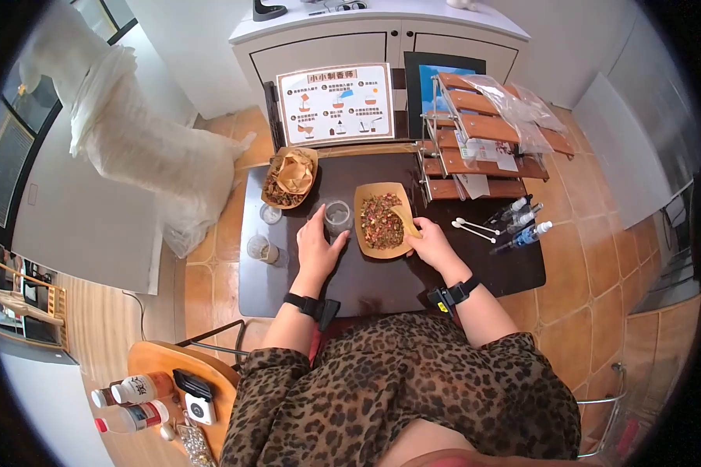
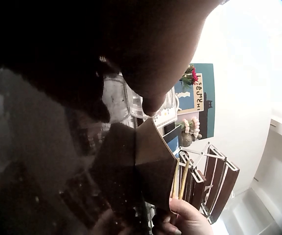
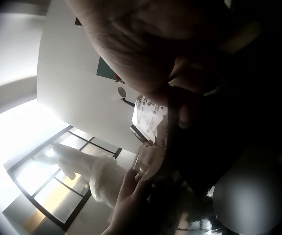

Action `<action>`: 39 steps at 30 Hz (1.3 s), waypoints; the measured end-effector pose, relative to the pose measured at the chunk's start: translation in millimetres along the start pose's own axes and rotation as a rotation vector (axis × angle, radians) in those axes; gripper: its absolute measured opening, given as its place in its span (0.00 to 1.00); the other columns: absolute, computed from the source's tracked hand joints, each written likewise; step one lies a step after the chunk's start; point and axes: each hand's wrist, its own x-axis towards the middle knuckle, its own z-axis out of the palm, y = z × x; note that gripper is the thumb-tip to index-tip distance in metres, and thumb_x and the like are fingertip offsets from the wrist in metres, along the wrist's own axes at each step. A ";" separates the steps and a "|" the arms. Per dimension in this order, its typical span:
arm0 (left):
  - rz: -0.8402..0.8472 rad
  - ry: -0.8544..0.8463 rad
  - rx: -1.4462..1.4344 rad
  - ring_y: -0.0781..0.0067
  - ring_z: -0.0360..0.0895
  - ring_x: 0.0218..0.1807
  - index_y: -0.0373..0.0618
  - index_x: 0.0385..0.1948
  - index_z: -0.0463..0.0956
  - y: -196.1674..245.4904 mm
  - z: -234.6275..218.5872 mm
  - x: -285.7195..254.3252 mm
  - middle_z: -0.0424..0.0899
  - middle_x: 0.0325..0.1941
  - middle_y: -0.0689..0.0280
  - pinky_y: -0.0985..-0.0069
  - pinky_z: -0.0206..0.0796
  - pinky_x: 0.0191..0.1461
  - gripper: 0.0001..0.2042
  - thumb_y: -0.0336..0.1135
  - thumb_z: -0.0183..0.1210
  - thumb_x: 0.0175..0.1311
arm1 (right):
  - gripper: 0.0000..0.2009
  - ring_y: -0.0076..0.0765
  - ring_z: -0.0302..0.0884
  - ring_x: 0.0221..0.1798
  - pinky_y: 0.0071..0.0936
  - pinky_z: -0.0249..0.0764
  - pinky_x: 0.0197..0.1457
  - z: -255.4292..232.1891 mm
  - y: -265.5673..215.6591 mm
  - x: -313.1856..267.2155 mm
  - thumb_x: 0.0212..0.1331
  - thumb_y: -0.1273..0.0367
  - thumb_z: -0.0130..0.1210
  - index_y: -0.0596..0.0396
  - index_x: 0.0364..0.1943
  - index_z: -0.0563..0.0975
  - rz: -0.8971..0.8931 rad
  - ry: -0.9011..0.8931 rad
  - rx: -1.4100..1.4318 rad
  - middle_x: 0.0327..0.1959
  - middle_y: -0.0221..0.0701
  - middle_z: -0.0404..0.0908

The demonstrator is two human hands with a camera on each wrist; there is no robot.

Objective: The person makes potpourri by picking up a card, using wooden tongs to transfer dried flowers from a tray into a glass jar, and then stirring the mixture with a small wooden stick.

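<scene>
A kraft paper tray [image 1: 364, 204] of dried petals and herbs stands mid-table. My right hand [image 1: 430, 243] pinches a wooden spoon [image 1: 404, 218], whose bowl end lies in the mix. Just left of the tray stands a small clear cup [image 1: 338, 212], with the fingers and thumb of my left hand [image 1: 316, 247] curled about its near left side. In the left wrist view the tray [image 2: 153, 147] hides part of the right hand [image 2: 190, 218]. The right wrist view is dark around the spoon; farther off, the left hand [image 3: 131, 188] shows beside the clear cup [image 3: 143, 160].
A second paper tray [image 1: 315, 165] with dried material and crumpled paper stands back left. Two clear containers, one a jar [image 1: 262, 249], stand left. White spoons [image 1: 475, 232] and spray bottles [image 1: 522, 233] lie right. An instruction sign [image 1: 336, 105] and folding rack [image 1: 479, 136] stand behind.
</scene>
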 end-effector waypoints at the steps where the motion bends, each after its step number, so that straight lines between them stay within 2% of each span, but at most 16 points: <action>1: 0.002 0.001 0.001 0.50 0.74 0.61 0.41 0.65 0.66 -0.6 0.2 -0.2 0.79 0.58 0.54 0.58 0.60 0.67 0.36 0.42 0.72 0.55 | 0.20 0.30 0.85 0.30 0.27 0.79 0.33 0.4 1.4 1.8 0.63 0.75 0.57 0.71 0.57 0.71 0.005 0.005 0.016 0.35 0.40 0.86; 7: 0.020 0.006 0.007 0.52 0.75 0.60 0.42 0.63 0.68 -1.9 0.7 -1.6 0.80 0.56 0.55 0.58 0.59 0.68 0.35 0.43 0.72 0.54 | 0.18 0.32 0.86 0.31 0.29 0.81 0.36 -5.6 12.6 15.4 0.59 0.76 0.57 0.71 0.53 0.75 -0.074 0.086 -0.011 0.37 0.43 0.87; 8: 0.017 0.005 0.006 0.52 0.75 0.60 0.42 0.63 0.69 -1.4 0.0 -1.7 0.80 0.55 0.55 0.58 0.59 0.68 0.35 0.43 0.73 0.53 | 0.16 0.35 0.87 0.36 0.31 0.81 0.41 -8.7 10.7 15.6 0.58 0.75 0.57 0.70 0.50 0.77 -0.105 0.118 -0.064 0.37 0.43 0.87; 11: 0.037 0.004 0.005 0.54 0.75 0.59 0.43 0.62 0.69 -0.6 -0.7 -1.4 0.81 0.53 0.57 0.58 0.59 0.67 0.34 0.43 0.73 0.52 | 0.14 0.39 0.87 0.41 0.33 0.79 0.46 -20.4 17.8 25.1 0.58 0.75 0.57 0.69 0.48 0.78 -0.193 0.162 -0.154 0.37 0.43 0.87; 12: 0.046 0.002 -0.002 0.54 0.75 0.59 0.43 0.61 0.70 0.0 -1.5 -1.2 0.81 0.53 0.57 0.58 0.59 0.67 0.34 0.43 0.73 0.52 | 0.13 0.41 0.87 0.43 0.34 0.78 0.49 -26.5 19.5 25.8 0.58 0.74 0.56 0.68 0.46 0.79 -0.172 0.162 -0.154 0.37 0.45 0.87; 15: 0.071 -0.018 -0.031 0.54 0.76 0.58 0.44 0.60 0.71 1.7 -3.3 -1.0 0.81 0.52 0.58 0.59 0.60 0.67 0.34 0.43 0.73 0.51 | 0.13 0.43 0.87 0.42 0.34 0.78 0.48 -38.7 8.9 24.0 0.58 0.74 0.56 0.67 0.46 0.79 -0.165 0.204 -0.266 0.37 0.46 0.86; 19: 0.104 -0.092 -0.065 0.55 0.76 0.58 0.44 0.60 0.71 3.2 -5.5 -1.1 0.81 0.53 0.59 0.59 0.60 0.67 0.34 0.44 0.74 0.49 | 0.12 0.50 0.86 0.44 0.37 0.77 0.49 -38.9 7.6 24.5 0.59 0.73 0.57 0.64 0.45 0.79 -0.207 0.274 -0.235 0.38 0.48 0.86; 25: 0.154 -0.210 -0.100 0.54 0.75 0.60 0.46 0.60 0.74 10.8 -13.5 0.3 0.82 0.55 0.59 0.59 0.59 0.69 0.35 0.45 0.75 0.48 | 0.12 0.58 0.83 0.47 0.42 0.77 0.49 -36.9 -10.6 21.8 0.64 0.68 0.60 0.61 0.46 0.79 -0.180 0.414 -0.399 0.41 0.50 0.85; 28: 0.233 -0.218 -0.103 0.57 0.75 0.61 0.47 0.61 0.74 10.1 -13.0 1.7 0.82 0.55 0.59 0.60 0.59 0.69 0.35 0.47 0.74 0.48 | 0.13 0.57 0.83 0.48 0.41 0.77 0.48 -40.5 2.2 29.2 0.65 0.67 0.60 0.62 0.47 0.78 -0.208 0.445 -0.405 0.41 0.50 0.85; 31: 0.266 -0.233 -0.075 0.58 0.75 0.61 0.48 0.62 0.74 9.3 -12.4 1.4 0.83 0.54 0.60 0.60 0.59 0.68 0.35 0.47 0.74 0.49 | 0.13 0.53 0.84 0.49 0.39 0.78 0.50 -44.8 13.3 34.2 0.65 0.68 0.60 0.64 0.47 0.78 -0.231 0.418 -0.283 0.42 0.49 0.85; 34: 0.274 -0.254 -0.070 0.58 0.75 0.61 0.48 0.61 0.75 10.6 -12.7 1.3 0.83 0.54 0.60 0.60 0.59 0.68 0.35 0.47 0.74 0.48 | 0.15 0.48 0.85 0.51 0.36 0.78 0.52 -41.4 23.1 39.7 0.64 0.69 0.61 0.65 0.50 0.76 -0.300 0.390 -0.174 0.44 0.47 0.86; 39: 0.269 -0.271 -0.110 0.57 0.76 0.59 0.48 0.60 0.76 14.3 -15.8 1.1 0.84 0.52 0.60 0.59 0.59 0.68 0.35 0.48 0.75 0.47 | 0.23 0.46 0.85 0.52 0.36 0.77 0.55 -24.1 27.0 38.6 0.64 0.71 0.61 0.63 0.60 0.69 -0.284 0.326 -0.106 0.48 0.47 0.86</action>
